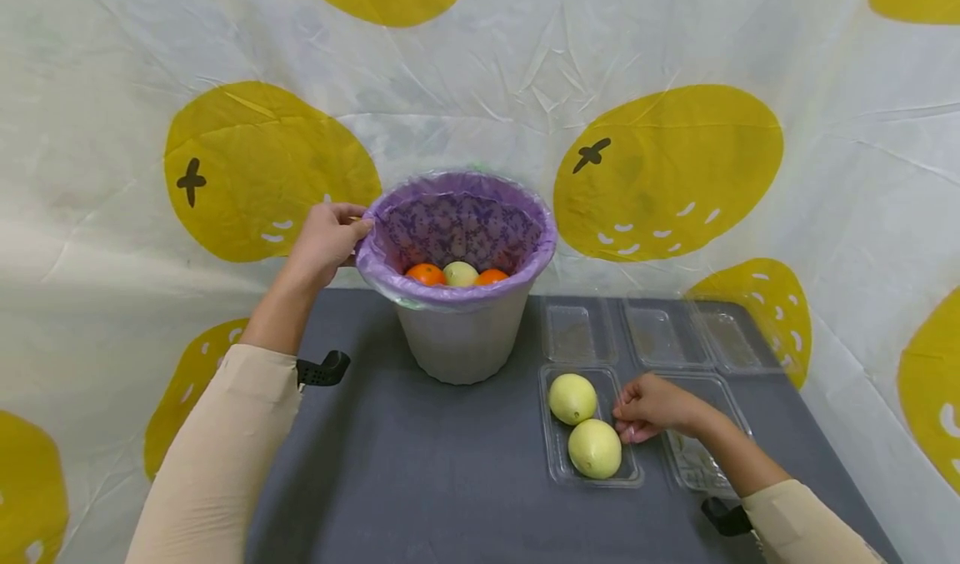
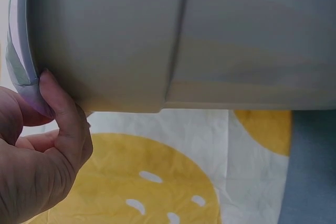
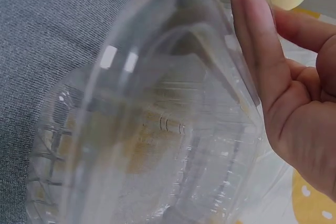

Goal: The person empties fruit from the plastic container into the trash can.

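Observation:
My left hand (image 1: 324,243) grips the left rim of a pale bin (image 1: 461,339) lined with a purple patterned bag (image 1: 543,239). In the left wrist view, the thumb and fingers (image 2: 63,108) pinch the bagged rim. Two orange fruits (image 1: 425,275) and a pale green one (image 1: 461,274) show inside the bin. My right hand (image 1: 652,410) pinches the right edge of a clear plastic tray (image 1: 555,464). Two pale yellow-green round fruits (image 1: 595,449) lie in that tray, one behind the other. Another clear tray (image 3: 157,145) fills much of the right wrist view, beside the fingers.
Three clear trays (image 1: 577,331) stand in a row along the back right of the dark grey table (image 1: 420,481). One more clear tray (image 1: 697,464) lies partly under my right forearm. A white curtain (image 1: 480,64) with yellow fruit prints hangs behind the table.

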A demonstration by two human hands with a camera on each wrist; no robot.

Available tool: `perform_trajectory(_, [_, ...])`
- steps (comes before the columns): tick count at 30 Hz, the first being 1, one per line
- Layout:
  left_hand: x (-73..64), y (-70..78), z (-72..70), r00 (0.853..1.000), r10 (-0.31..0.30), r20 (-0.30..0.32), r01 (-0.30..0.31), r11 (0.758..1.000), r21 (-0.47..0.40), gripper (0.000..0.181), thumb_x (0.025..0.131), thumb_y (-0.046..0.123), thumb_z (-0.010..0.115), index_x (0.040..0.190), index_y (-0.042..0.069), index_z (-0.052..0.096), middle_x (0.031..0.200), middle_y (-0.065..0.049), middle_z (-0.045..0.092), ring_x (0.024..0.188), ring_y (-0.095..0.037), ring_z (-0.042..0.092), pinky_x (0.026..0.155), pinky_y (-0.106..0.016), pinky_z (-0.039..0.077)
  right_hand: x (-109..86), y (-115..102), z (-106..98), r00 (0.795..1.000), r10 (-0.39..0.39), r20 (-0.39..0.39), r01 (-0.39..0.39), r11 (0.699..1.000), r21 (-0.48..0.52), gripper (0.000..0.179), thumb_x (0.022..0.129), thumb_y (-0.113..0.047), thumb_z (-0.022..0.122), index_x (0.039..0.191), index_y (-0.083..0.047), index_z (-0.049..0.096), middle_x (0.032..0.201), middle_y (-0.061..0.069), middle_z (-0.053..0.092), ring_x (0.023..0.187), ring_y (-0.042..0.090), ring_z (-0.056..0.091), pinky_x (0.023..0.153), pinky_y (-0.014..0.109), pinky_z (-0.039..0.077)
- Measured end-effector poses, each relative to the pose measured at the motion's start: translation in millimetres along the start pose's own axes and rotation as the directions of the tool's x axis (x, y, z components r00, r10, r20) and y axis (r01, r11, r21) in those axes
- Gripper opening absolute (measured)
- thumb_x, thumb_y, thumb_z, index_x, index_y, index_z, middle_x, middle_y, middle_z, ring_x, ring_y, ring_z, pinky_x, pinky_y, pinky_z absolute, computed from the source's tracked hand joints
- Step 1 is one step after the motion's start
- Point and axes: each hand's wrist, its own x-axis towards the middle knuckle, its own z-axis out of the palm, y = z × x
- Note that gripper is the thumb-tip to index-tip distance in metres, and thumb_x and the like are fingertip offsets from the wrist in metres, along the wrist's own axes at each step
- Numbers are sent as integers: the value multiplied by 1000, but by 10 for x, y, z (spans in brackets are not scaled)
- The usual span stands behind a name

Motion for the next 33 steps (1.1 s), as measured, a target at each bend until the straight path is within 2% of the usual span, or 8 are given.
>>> perform_trajectory(6, [-2,1,6,1000,-2,-10,2,1000,-2,46,109,18,53,150,-2,50,124,-16,55,76,-6,67,66,-24,62,19,14,10,1000,-8,-20,9,1000,10,16,102,-4,61,97,10,64,83,12,71,72,19,75,66,35,65])
perform_trajectory(13, [-1,-1,7,1000,5,-12,-5,1000,-2,46,109,18,53,149,-2,50,121,-14,55,75,-6,68,66,-23,62,29,20,-14,999,-27,-23,28,999,36,18,104,-3,59,102,15,61,84,12,71,72,19,75,66,35,65])
perform_trajectory(20, [-4,4,5,1000,6,-9,-6,1000,-2,46,109,18,53,150,-2,49,122,-15,54,76,-6,67,66,-23,62,28,18,-64,996,-86,-5,86,995,58,18,104,0,56,103,18,59,86,15,71,72,19,74,67,36,65])
perform_trajectory(27, [1,20,5,1000,-4,-14,4,1000,3,46,109,19,53,150,-2,49,122,-14,55,75,-6,67,65,-23,62,7,13,-106,993,-115,10,113,989,92,19,104,-1,57,104,18,59,84,13,71,70,16,73,67,36,65])
perform_trajectory(33, [6,31,7,1000,-11,-11,11,1000,-4,46,109,19,53,149,-2,50,122,-14,55,75,-5,67,66,-23,62,-45,-47,-161,991,-133,22,132,989,68,22,104,-3,58,105,19,58,85,14,71,71,15,73,69,39,65])
